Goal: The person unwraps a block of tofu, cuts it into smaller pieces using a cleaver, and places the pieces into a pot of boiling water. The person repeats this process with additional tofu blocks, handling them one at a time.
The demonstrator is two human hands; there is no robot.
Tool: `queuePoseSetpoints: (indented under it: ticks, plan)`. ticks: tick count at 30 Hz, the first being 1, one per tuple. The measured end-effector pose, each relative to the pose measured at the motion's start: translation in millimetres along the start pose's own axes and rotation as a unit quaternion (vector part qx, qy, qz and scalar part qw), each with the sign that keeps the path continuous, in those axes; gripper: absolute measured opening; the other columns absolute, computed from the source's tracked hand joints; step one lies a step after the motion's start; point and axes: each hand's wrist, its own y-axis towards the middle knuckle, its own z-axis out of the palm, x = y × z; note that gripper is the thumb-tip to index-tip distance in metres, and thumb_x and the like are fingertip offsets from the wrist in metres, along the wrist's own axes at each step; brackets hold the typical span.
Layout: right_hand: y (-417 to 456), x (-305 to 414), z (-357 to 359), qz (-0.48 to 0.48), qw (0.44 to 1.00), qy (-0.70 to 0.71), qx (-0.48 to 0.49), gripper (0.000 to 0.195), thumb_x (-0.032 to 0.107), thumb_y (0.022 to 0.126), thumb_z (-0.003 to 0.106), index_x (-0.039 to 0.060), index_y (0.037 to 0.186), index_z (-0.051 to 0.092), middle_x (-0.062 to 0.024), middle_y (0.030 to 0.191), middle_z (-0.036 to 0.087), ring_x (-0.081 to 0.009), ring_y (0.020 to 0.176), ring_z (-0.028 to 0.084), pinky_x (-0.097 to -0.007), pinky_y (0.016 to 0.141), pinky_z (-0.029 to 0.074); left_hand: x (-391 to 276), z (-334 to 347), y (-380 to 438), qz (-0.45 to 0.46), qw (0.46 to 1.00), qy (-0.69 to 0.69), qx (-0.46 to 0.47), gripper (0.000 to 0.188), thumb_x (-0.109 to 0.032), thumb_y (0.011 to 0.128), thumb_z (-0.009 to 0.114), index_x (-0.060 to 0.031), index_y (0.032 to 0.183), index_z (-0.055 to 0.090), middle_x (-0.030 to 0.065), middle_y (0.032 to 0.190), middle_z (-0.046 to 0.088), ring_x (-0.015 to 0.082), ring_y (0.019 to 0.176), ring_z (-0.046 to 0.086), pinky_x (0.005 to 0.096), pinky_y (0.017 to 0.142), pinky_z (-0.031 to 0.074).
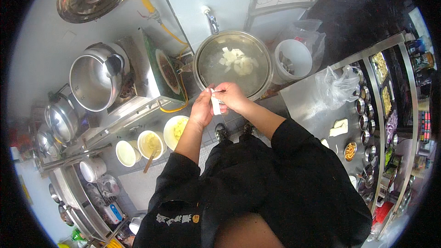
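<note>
My left hand and my right hand meet over the near rim of a wide steel pot. Between them they pinch a flat white strip, probably dough, which hangs down from the fingers. Several pale flat pieces lie clumped in the cloudy water of the pot, near its middle and far side. The lower fingers of my right hand are partly hidden behind the strip.
Behind the pot, a tap juts from the wall. A white bucket stands to the right. A steel counter holds a white slab and small bowls. At left are a stove-side stockpot and a yellow hose.
</note>
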Motion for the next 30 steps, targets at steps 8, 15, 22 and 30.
queuePoseSetpoints:
  ticks: [8, 15, 22, 30]
  plan:
    - [4, -3, -9, 0.103, 0.969, 0.225, -0.003, 0.018, 0.005, 0.093, 0.067, -0.0058, 0.105, 0.06, -0.0118, 0.099, 0.063, -0.0204, 0.085, 0.064, -0.0358, 0.073, 0.055, 14, -19, 4, -0.028, 0.975, 0.22, 0.007, 0.034, -0.027, 0.106, 0.049, 0.0038, 0.103, 0.063, 0.0119, 0.082, 0.069, 0.0205, 0.07, 0.066, 0.0327, 0.065, 0.056]
    - [23, 46, -14, 0.044, 0.925, 0.376, 0.005, 0.028, 0.012, 0.09, 0.073, -0.001, 0.108, 0.057, -0.0152, 0.094, 0.063, -0.0282, 0.084, 0.066, -0.0407, 0.074, 0.058, 14, -39, 11, -0.047, 0.916, 0.397, -0.033, 0.03, -0.03, 0.104, 0.054, -0.0011, 0.098, 0.062, 0.0088, 0.076, 0.066, 0.0183, 0.056, 0.062, 0.0324, 0.052, 0.053]
    - [1, -19, -5, 0.049, 0.99, -0.131, 0.02, 0.03, 0.02, 0.094, 0.067, -0.003, 0.112, 0.063, -0.0103, 0.102, 0.068, -0.0189, 0.085, 0.066, -0.0331, 0.074, 0.056, -1, -16, 7, -0.024, 0.999, 0.033, -0.015, 0.034, -0.029, 0.107, 0.044, 0.0002, 0.118, 0.058, 0.014, 0.093, 0.067, 0.0229, 0.066, 0.067, 0.0352, 0.062, 0.059]
    - [15, -28, 13, 0.123, 0.976, 0.181, 0.005, 0.019, 0.015, 0.087, 0.072, 0.0037, 0.098, 0.062, -0.0048, 0.071, 0.062, -0.0124, 0.059, 0.06, -0.0298, 0.047, 0.042, 10, -31, 21, 0.024, 0.987, 0.131, -0.094, 0.032, -0.026, 0.107, 0.043, 0.0004, 0.116, 0.059, 0.0102, 0.088, 0.069, 0.0167, 0.052, 0.056, 0.0303, 0.045, 0.05]
